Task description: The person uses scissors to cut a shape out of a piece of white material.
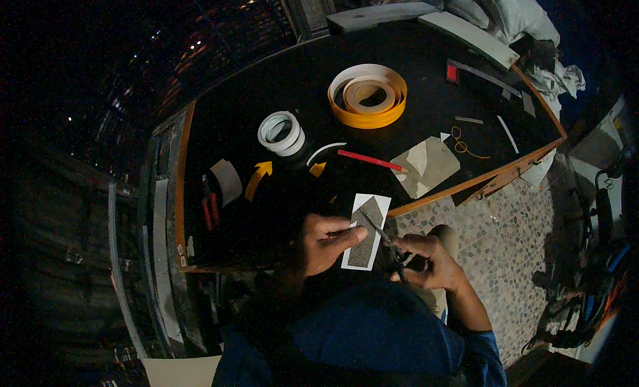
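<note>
My left hand [326,244] pinches a white strip of sheet [382,204] between thumb and fingers, near the table's front edge. On that strip lies a grey piece [360,255] with a pointed top, and my left thumb rests over its edge. My right hand [429,262] is closed around the handles of a pair of dark scissors [374,224]. The blades reach across the strip's right side near the grey point. Whether they are cutting into it, I cannot tell. Part of the scissor handles is hidden by my fingers.
On the dark table [226,121] stand a yellow-and-white tape roll [376,119] and white rolls [293,146]. Around them lie a red pencil [369,159], a yellow arrow [256,181], a grey-beige sheet [436,164], a thin yellow loop [459,146] and a red-handled tool [213,210]. Pebbled floor [492,254] shows right.
</note>
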Available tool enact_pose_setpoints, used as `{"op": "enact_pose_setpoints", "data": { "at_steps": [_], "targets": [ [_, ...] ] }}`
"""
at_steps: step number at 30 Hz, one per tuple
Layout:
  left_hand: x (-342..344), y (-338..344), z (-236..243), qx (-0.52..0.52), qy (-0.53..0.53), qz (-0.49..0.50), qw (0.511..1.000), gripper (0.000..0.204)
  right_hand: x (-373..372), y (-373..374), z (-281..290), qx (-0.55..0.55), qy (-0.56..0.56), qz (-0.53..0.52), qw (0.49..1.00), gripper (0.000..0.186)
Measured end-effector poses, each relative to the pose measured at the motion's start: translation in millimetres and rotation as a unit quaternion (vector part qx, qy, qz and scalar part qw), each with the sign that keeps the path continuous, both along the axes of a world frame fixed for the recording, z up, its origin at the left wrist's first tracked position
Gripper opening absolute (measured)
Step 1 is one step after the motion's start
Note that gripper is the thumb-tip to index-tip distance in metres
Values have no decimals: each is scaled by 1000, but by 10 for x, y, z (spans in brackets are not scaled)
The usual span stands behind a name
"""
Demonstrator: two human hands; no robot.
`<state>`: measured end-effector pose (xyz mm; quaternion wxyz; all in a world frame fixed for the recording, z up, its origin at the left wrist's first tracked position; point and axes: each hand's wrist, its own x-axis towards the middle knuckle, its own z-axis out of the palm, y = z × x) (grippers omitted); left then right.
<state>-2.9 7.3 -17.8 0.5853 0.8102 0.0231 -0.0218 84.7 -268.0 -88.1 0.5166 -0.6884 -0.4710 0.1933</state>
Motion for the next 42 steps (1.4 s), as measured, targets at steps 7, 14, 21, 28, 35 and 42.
{"op": "enact_pose_setpoints", "data": {
  "at_steps": [7,14,21,28,35,42],
  "targets": [
    [-34,-1,-55,-26,-23,-13,999,20,-43,-31,185,-45,11,-9,999,66],
    [-39,3,-42,-27,-23,-31,999,19,-33,-11,202,-10,-25,1,1000,69],
    [-52,-14,-3,-47,-6,-20,999,19,-58,-14,170,16,18,8,1000,67],
    [-66,-8,-25,-44,-4,-25,999,20,-64,-24,194,25,18,16,999,66],
    [-69,-22,-47,-61,-18,-27,998,20,-70,-52,135,19,20,19,999,66],
    [-97,-13,-71,-50,-5,-26,998,20,-67,-76,137,-10,47,25,999,69]
  ]
}}
